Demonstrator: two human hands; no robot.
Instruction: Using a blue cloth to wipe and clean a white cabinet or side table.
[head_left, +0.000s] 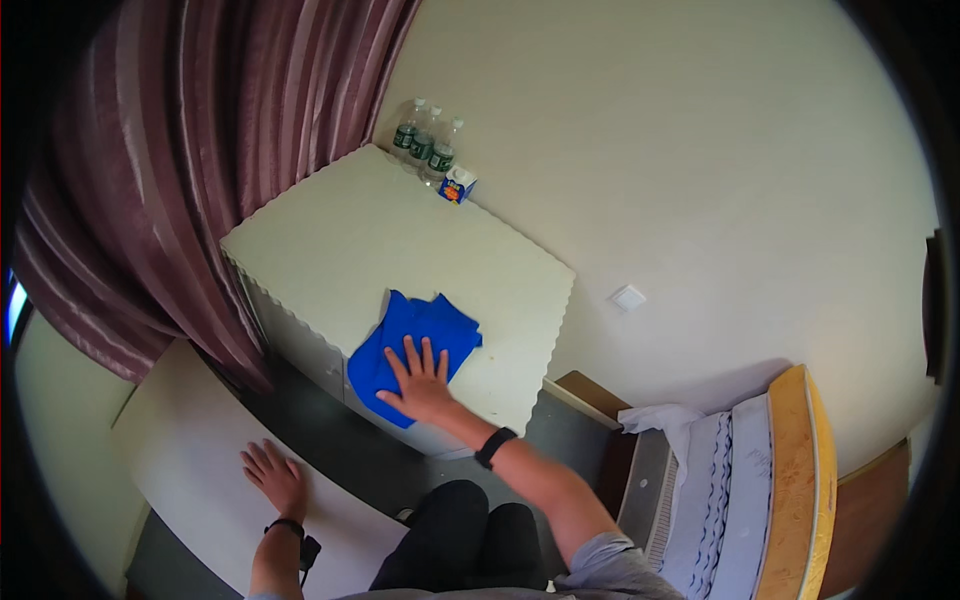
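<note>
My right hand (420, 386) lies flat with fingers spread on a blue cloth (427, 322). The cloth is folded unevenly on the white scalloped-edge top of a cabinet (337, 232), and its near part hangs past the front edge. A few small specks show on the top to the right of the cloth. My left hand (277, 480) rests palm down, fingers apart, on a separate pale board-like surface (187, 450) at the lower left and holds nothing. Each wrist wears a dark band.
Three clear plastic bottles (421, 146) and a blue-and-white carton (457, 184) stand by the wall on the cabinet's far edge. A striped purple curtain (172, 150) hangs at the left. A wall switch (628, 298) and a mattress (787, 480) are on the right.
</note>
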